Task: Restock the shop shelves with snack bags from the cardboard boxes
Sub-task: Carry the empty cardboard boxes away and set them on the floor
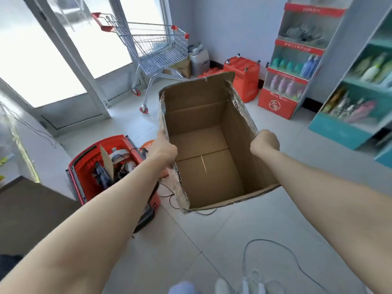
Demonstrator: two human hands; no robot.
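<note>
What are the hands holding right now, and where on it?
The open, empty brown cardboard box: left hand grips its left wall's rim, right hand grips the right wall's rim.

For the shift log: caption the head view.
Left hand and right hand grip the side rims of an empty, tilted cardboard box.

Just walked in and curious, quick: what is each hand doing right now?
Left hand: closed, gripping the left wall of the cardboard box.
Right hand: closed, gripping the right wall of the same box.
</note>
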